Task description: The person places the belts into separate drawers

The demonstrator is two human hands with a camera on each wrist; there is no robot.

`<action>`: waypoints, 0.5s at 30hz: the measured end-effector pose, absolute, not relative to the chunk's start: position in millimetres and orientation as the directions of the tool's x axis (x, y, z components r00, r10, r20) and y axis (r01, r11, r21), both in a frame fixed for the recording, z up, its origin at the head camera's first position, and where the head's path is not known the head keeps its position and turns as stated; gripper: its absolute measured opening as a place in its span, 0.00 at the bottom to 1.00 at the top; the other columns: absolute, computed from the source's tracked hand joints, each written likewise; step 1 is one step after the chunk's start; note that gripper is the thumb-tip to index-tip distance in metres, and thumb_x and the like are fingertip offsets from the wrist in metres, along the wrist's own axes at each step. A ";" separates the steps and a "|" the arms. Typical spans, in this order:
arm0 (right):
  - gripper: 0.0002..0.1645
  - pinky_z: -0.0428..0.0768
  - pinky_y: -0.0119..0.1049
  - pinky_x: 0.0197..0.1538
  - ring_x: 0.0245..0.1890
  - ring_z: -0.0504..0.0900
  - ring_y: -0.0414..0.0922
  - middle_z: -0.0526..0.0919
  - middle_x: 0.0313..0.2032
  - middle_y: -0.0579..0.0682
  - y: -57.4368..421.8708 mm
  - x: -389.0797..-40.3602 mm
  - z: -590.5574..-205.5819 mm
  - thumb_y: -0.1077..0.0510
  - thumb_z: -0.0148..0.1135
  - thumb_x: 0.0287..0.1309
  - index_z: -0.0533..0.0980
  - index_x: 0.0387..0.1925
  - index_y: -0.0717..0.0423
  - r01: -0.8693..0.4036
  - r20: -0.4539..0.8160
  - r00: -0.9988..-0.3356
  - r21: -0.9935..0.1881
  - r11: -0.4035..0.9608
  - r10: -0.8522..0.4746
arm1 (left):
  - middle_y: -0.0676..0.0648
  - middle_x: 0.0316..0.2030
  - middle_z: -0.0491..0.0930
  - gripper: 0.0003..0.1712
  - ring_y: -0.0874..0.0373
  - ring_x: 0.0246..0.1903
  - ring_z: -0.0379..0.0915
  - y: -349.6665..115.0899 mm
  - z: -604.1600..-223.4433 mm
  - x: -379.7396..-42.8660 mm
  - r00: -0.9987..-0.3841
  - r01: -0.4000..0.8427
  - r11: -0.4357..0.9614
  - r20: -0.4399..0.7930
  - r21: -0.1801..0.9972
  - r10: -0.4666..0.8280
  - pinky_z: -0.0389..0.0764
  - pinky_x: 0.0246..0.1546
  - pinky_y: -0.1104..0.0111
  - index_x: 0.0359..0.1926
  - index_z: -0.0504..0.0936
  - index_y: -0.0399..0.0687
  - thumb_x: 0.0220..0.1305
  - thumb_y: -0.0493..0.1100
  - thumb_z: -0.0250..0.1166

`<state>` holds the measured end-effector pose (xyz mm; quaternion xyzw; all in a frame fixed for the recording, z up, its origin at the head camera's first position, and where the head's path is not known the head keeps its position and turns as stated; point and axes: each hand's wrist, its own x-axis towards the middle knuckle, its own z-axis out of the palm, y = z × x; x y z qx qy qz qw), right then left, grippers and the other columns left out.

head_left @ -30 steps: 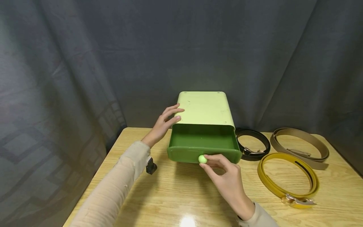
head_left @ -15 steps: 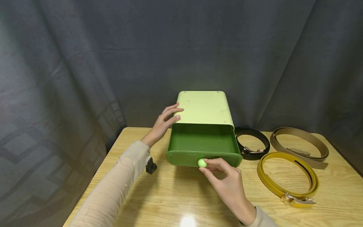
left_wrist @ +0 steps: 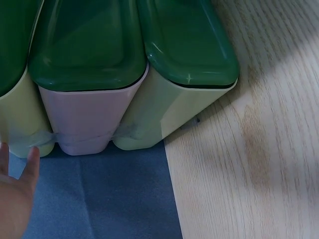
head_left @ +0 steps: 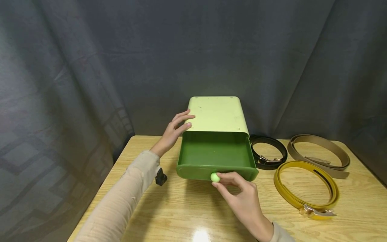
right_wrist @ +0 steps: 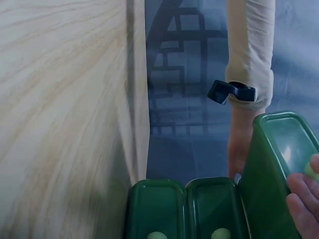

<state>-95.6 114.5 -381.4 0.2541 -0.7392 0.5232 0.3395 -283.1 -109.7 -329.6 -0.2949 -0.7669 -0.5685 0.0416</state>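
Note:
A pale green cabinet (head_left: 216, 114) stands at the middle of the table's back, its green top drawer (head_left: 193, 172) pulled well out. Inside the drawer only a bare green floor shows. My right hand (head_left: 245, 198) pinches the drawer's round light green knob (head_left: 215, 177) between thumb and fingers. Against the cabinet's upper left edge rests my left hand (head_left: 173, 132), fingers spread and fairly straight. In the right wrist view, the pulled-out drawer (right_wrist: 269, 184) juts beyond two closed drawers, a middle one (right_wrist: 214, 204) and a lower one (right_wrist: 159, 209). The left wrist view shows a pink middle section (left_wrist: 82, 119).
Right of the cabinet lie three coiled belts: black (head_left: 269, 141), brown (head_left: 320, 143) and yellow (head_left: 306, 185), the last with a metal buckle. A dark curtain (head_left: 211, 50) hangs behind the wooden table (head_left: 169, 215). A black wrist mount (head_left: 161, 177) sits at the left cuff.
The top drawer has slid a little further out toward me, with my right hand still on its knob. My left hand has stayed on the cabinet.

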 end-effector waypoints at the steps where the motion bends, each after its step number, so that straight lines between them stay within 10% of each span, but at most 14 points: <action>1: 0.23 0.80 0.24 0.41 0.33 0.86 0.34 0.88 0.35 0.52 114.2 -95.3 -381.4 0.75 0.77 0.39 0.83 0.40 0.57 -0.732 0.769 -0.639 -0.600 0.323 -0.021 | 0.56 0.73 0.56 0.21 0.56 0.71 0.52 -110.0 -329.3 -282.7 -0.825 0.496 0.186 0.393 0.848 0.405 0.70 0.54 0.51 0.65 0.76 0.49 0.75 0.46 0.54; 15: 0.23 0.80 0.24 0.42 0.35 0.86 0.33 0.88 0.35 0.52 114.3 -90.5 -386.9 0.75 0.77 0.37 0.83 0.39 0.57 -0.748 0.787 -0.617 -0.578 0.328 -0.019 | 0.59 0.73 0.56 0.22 0.57 0.70 0.54 -107.2 -328.6 -280.5 -0.823 0.491 0.171 0.390 0.854 0.412 0.71 0.52 0.53 0.66 0.75 0.51 0.75 0.48 0.54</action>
